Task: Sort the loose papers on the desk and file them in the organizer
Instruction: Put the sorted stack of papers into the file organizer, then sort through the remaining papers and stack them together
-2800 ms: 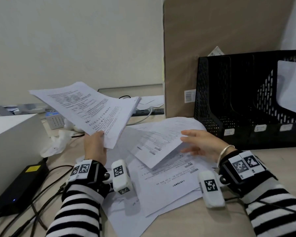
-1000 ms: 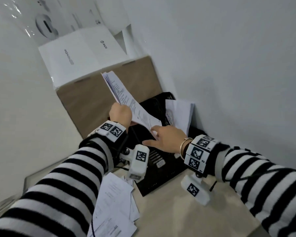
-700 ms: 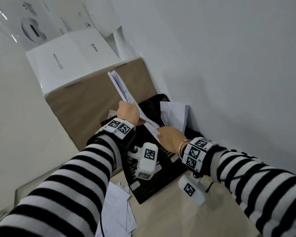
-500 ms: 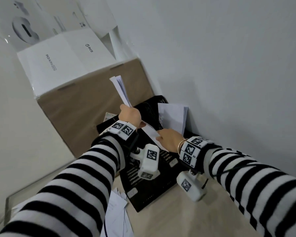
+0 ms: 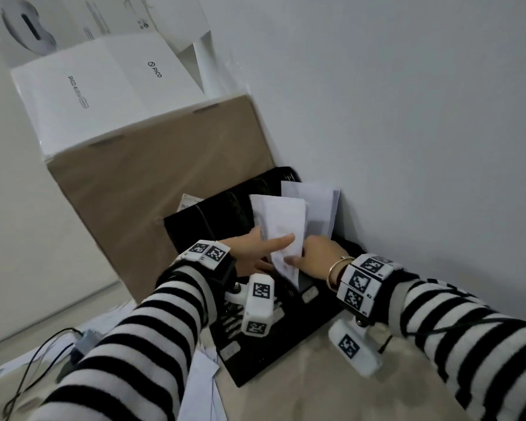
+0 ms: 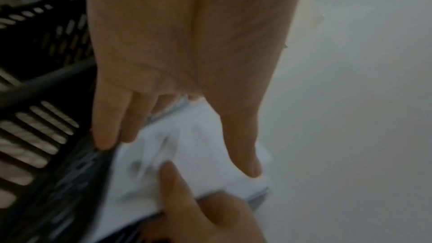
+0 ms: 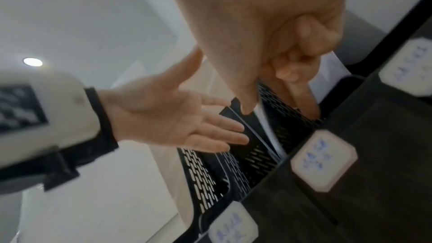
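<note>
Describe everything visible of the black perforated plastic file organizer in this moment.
The black perforated plastic file organizer stands on the beige desk, in front of a brown cardboard box. Upright dividers split it into slots, with slotted walls and pale handwritten labels on its low front. White sheets stand in the rightmost slot. A paper stack is partly lowered into the next one, held by the right hand, while the left hand lies flat-fingered beside it.
</note>
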Available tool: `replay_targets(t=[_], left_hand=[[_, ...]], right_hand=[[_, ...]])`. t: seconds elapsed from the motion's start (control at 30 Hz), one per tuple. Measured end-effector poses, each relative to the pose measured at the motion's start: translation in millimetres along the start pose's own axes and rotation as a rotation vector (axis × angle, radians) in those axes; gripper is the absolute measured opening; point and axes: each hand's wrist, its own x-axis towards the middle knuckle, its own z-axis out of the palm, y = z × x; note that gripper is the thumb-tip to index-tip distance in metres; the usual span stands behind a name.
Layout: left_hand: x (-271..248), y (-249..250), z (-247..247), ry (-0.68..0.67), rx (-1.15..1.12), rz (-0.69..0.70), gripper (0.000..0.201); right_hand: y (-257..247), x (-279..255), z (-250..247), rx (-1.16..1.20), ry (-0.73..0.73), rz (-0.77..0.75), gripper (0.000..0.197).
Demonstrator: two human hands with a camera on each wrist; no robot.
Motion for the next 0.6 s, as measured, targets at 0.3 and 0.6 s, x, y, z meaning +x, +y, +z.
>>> replay_targets(t=[0.3, 0.6], left_hand=[[-98.6, -115.0, -68.3, 0.507, -0.390, 0.106, 0.025], [-196.3, -286.6, -90.4, 0.960, -0.524, -0.253, 0.035]], right_hand=[[-61.4, -83.3, -6.0, 0.602, -0.064, -0.009, 0.034], [-161.6, -107.1, 131.6, 0.881, -0.534, 0.067, 0.024]])
